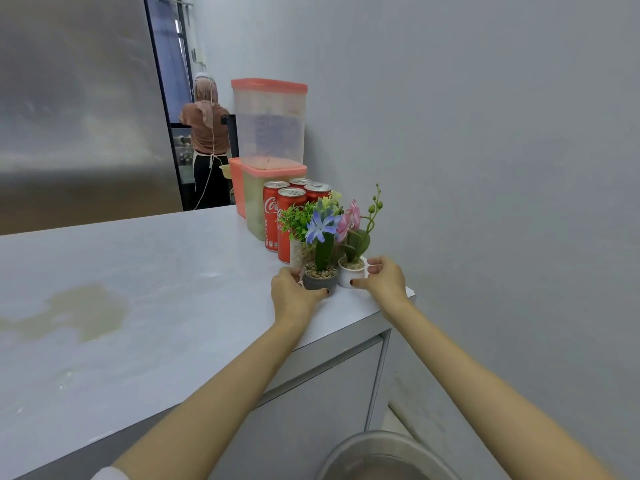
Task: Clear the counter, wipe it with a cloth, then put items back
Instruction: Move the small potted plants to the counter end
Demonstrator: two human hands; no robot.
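Note:
Small artificial plants stand at the counter's right corner. A grey pot (pixel 320 281) holds a blue flower, and a white pot (pixel 350 273) holds a pink orchid. A third pot (pixel 298 252) with green leaves sits behind them. My left hand (pixel 294 295) cups the grey pot from the left, thumb against its front. My right hand (pixel 382 277) wraps the white pot from the right. Both pots rest on the grey counter (pixel 156 289). Several red cola cans (pixel 277 216) stand just behind the plants.
Two stacked clear containers with pink lids (pixel 269 133) stand against the wall behind the cans. A brownish wet stain (pixel 86 313) marks the counter's left part. A metal bowl (pixel 381 455) lies below the counter edge. A person (pixel 207 140) stands far back in a doorway.

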